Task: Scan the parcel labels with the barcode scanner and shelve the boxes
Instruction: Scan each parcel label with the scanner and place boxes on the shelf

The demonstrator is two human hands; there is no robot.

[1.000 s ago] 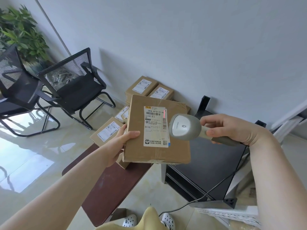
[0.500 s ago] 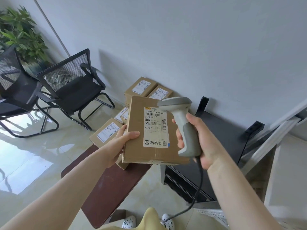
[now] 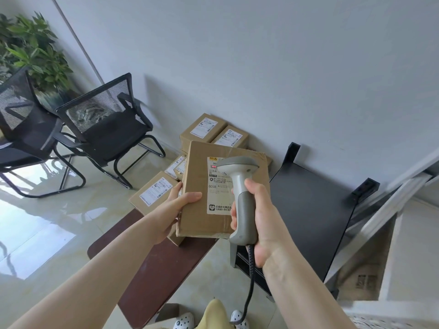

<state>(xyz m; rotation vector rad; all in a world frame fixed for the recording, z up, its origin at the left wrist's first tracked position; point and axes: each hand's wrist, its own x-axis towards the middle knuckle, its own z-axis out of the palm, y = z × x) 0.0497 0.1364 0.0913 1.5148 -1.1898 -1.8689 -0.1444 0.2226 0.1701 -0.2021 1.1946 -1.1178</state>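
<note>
Head view: brown cardboard parcel [image 3: 197, 186], white label [image 3: 219, 188] faintly red-lit

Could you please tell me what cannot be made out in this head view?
- Label on the held box: its right part hidden behind the barcode scanner; small print too small.
- Scanner window: faces away.
- Left hand fingers: mostly behind the box.
- Scanner cable: cut off at the bottom edge.

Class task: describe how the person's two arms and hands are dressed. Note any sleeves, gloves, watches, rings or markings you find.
Both forearms are bare as far as the frame shows, with no sleeve visible. The left hand and right hand wear no gloves. No watch, bracelet, ring or marking shows on either wrist or on the fingers.
</note>
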